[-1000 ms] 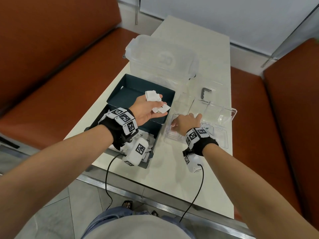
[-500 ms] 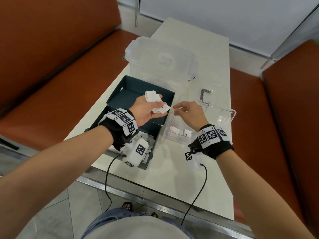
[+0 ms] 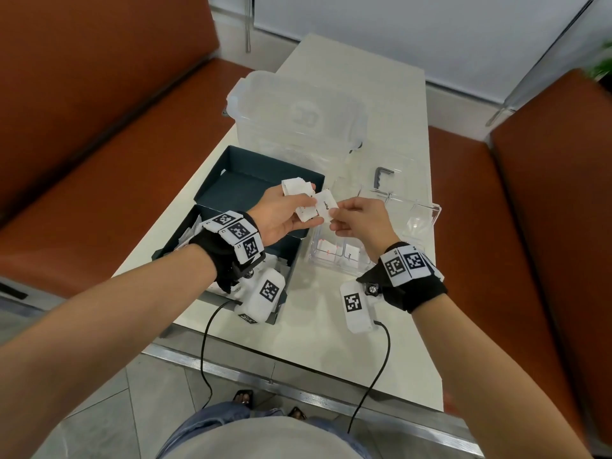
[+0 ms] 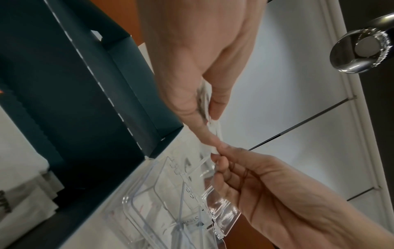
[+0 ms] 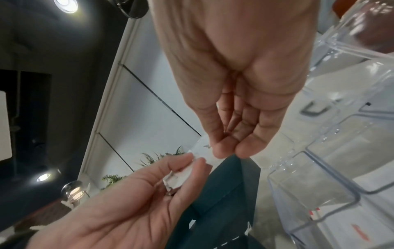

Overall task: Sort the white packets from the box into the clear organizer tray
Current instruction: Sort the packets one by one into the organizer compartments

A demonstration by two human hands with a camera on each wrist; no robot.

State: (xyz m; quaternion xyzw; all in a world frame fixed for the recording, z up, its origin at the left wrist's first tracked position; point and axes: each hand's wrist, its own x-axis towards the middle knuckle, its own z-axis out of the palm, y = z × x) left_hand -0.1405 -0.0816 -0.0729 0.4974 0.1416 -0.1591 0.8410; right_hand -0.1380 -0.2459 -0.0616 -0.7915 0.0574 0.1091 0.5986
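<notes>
While my left hand (image 3: 281,213) grips a small bunch of white packets (image 3: 303,197) above the open dark box (image 3: 245,180), my right hand (image 3: 361,218) pinches the edge of one packet (image 3: 326,207) sticking out of that bunch, thumb and forefinger closed on its corner. From the left wrist view I see both sets of fingertips meeting on the same thin white strip, just above the near end of the clear organizer tray (image 3: 427,213). The tray sits on the pale table (image 3: 331,332) right beside the box, and I can make out a few packets (image 3: 351,255) already lying in its near compartments, some with red marks. More white packets (image 3: 195,236) lie in the near half of the box, partly hidden under my left wrist. Beyond the box stands a large clear lidded container (image 3: 298,117), and a small dark bracket-shaped piece (image 3: 381,175) rests on the table near the tray's far end.
</notes>
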